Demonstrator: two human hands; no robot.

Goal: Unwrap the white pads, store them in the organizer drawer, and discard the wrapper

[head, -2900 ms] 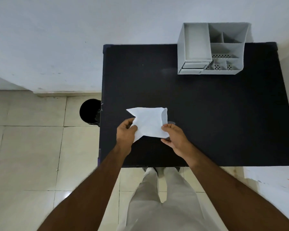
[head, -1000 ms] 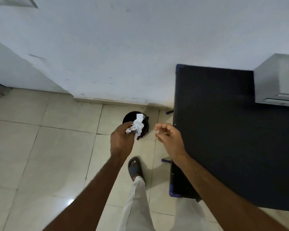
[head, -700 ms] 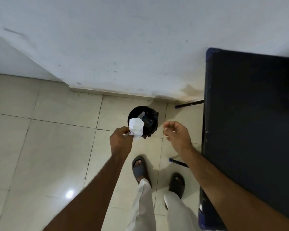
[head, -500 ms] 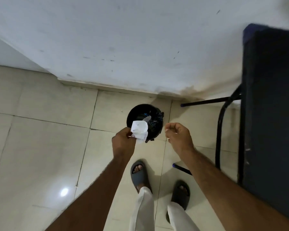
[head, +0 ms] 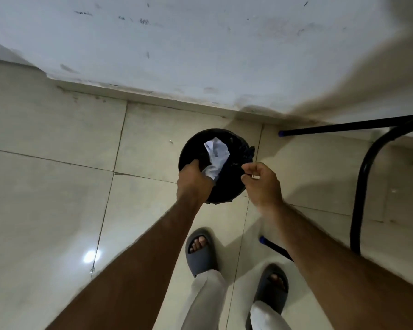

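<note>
The left hand is pinching the crumpled white wrapper, holding it over the mouth of the black bin on the floor. The right hand is hovering beside the bin, fingers loosely curled around nothing.

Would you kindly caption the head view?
Left hand lowers crumpled white paper wrapper into round black bin.

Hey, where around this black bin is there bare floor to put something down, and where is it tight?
Bare tiles lie left of the bin, out to the wall. Between bin and wall runs a bare strip. It is crowded right of the bin, where the table legs stand, and in front, with the sandals. Over the bin, the left hand holds the wrapper beside the right hand.
</note>
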